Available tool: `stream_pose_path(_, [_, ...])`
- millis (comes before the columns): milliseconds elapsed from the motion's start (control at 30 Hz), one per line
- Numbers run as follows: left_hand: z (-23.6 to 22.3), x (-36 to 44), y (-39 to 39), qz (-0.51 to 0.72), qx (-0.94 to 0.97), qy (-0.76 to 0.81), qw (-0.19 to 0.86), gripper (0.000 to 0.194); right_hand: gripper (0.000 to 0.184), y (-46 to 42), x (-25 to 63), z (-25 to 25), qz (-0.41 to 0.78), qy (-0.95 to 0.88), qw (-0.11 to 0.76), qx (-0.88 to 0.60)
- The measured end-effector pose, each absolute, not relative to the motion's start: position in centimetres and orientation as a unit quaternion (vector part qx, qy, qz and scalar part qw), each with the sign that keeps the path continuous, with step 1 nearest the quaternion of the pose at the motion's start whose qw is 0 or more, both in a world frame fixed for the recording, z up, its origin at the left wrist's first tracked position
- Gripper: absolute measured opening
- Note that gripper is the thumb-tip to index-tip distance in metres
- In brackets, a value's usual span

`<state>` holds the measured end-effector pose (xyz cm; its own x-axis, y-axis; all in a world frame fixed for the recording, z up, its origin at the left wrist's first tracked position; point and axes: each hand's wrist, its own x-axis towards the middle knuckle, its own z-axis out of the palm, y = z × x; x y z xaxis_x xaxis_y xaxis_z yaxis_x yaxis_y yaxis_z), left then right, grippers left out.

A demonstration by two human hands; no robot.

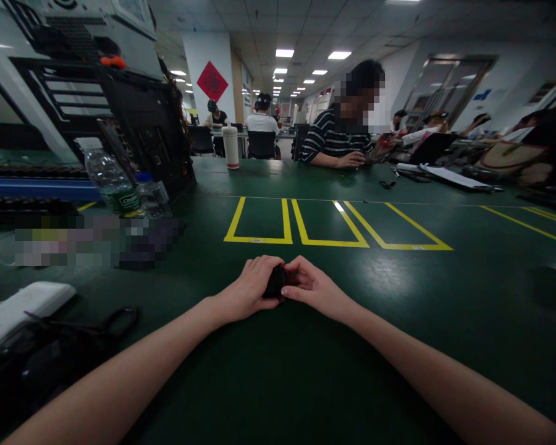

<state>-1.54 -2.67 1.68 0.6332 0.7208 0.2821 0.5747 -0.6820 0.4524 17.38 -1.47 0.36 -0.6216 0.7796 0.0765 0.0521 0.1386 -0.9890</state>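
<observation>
Between my two hands is a small black object (274, 283), boxy in outline; its exact kind I cannot make out. My left hand (252, 281) wraps round its left side, fingers over the top and thumb along the near side. From the right, my right hand (310, 281) pinches the object's right edge with thumb and fingertips. Both hands are low over the dark green table (278, 383), just on the near side of the yellow tape outlines (259, 240). Part of the object is hidden behind the fingers.
To the left stand two plastic bottles (113, 182), a black computer case (152, 130), a white power strip (32, 306) and black cables (69, 346). A white cup (230, 147) stands at the far edge. Across the table sits a person in a striped shirt (324, 139), near papers (458, 177).
</observation>
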Motion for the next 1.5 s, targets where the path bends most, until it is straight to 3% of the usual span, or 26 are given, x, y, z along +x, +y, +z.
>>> stream_pose_path(100, [1.5, -1.5, -2.6, 0.232, 0.888, 0.361, 0.163, 0.052, 0.018, -1.4, 17.3, 0.4, 0.575, -0.688, 0.317, -0.308])
stream_pose_path(500, [0.4, -1.5, -2.2, 0.253, 0.885, 0.363, 0.144, 0.057, 0.029, -1.4, 17.4, 0.1, 0.574, -0.693, 0.308, -0.307])
stream_pose_path(700, [0.5, -1.5, -2.3, 0.248, 0.885, 0.363, 0.154, 0.057, 0.018, -1.4, 17.3, -0.1, 0.561, -0.692, 0.321, -0.320])
stream_pose_path(1067, [1.5, -1.5, -2.5, 0.222, 0.890, 0.363, 0.164, 0.052, 0.028, -1.6, 17.4, 0.0, 0.551, -0.704, 0.317, -0.318])
stream_pose_path(1267, [0.8, -1.5, -2.3, 0.238, 0.883, 0.370, 0.163, 0.056, 0.017, -1.5, 17.3, -0.1, 0.559, -0.693, 0.332, -0.311])
stream_pose_path(1500, [0.6, -1.4, -2.3, 0.251, 0.878, 0.372, 0.165, 0.059, 0.028, -1.4, 17.3, -0.1, 0.542, -0.689, 0.322, -0.357])
